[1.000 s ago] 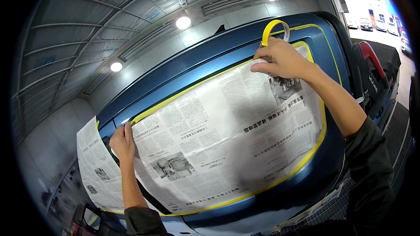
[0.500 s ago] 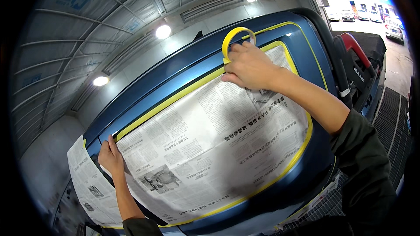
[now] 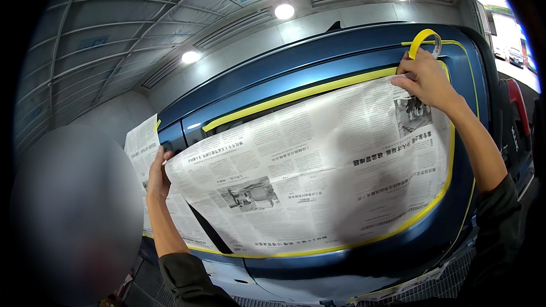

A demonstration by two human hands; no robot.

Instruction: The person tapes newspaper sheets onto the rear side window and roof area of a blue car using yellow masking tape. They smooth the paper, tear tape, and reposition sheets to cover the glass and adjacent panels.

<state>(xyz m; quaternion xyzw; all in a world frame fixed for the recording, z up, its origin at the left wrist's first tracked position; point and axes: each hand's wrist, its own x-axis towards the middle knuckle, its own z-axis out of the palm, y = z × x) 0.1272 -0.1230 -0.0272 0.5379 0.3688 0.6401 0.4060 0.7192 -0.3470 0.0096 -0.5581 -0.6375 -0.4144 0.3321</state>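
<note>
A large newspaper sheet (image 3: 335, 153) covers most of the window on a blue vehicle's side (image 3: 318, 77). My left hand (image 3: 159, 173) pinches its upper left corner, and that end bows away from the vehicle. Up at the right, my right hand (image 3: 426, 79) is closed on a roll of yellow masking tape (image 3: 422, 41), thumb against the sheet's top edge. Yellow tape (image 3: 301, 95) runs along the window's top; dark glass (image 3: 250, 118) shows between it and the paper. More yellow tape (image 3: 364, 236) borders the sheet's bottom and right side.
Another newspaper sheet (image 3: 142, 139) hangs on the vehicle further left. A big blurred grey shape (image 3: 77, 210) fills the left foreground. Beyond the right end are a red-and-black part (image 3: 518, 105) and a bright doorway. Floor grating (image 3: 455, 276) lies below.
The view has swung left. My left hand has drawn its corner of the newspaper down and away from the tape strip, uncovering dark glass. The blurred grey shape has come in at the left.
</note>
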